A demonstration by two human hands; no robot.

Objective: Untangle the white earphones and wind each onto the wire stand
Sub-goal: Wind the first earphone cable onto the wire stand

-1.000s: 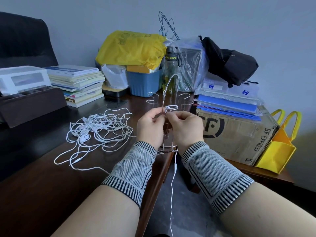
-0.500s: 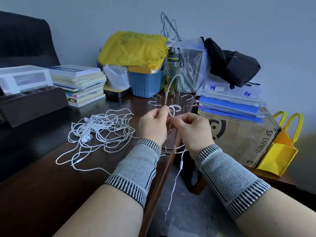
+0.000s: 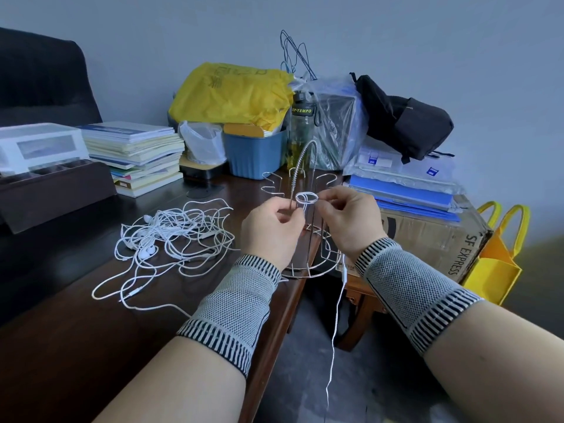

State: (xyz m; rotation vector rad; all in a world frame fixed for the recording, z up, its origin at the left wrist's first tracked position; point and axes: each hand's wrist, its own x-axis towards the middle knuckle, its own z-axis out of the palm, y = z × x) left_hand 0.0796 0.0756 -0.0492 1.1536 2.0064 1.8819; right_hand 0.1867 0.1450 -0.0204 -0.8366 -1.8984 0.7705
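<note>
Both hands pinch one white earphone cord: left hand (image 3: pixel 271 230) and right hand (image 3: pixel 351 221) each grip it beside a small coil (image 3: pixel 306 198) wound on one wire stand (image 3: pixel 308 233) at the table (image 3: pixel 91 346) edge; the tail hangs off. Tangled earphone pile (image 3: pixel 171 236) lies left, count unclear.

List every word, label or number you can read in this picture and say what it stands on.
"SF EXPRESS": printed on the side of the cardboard box.
"UP-TEMPO": on the black band of the clear bottle; a first letter may be hidden.
Faint print on the yellow bag: too blurred to read.
Blue labels on the clear plastic cases: too small to read.
</note>
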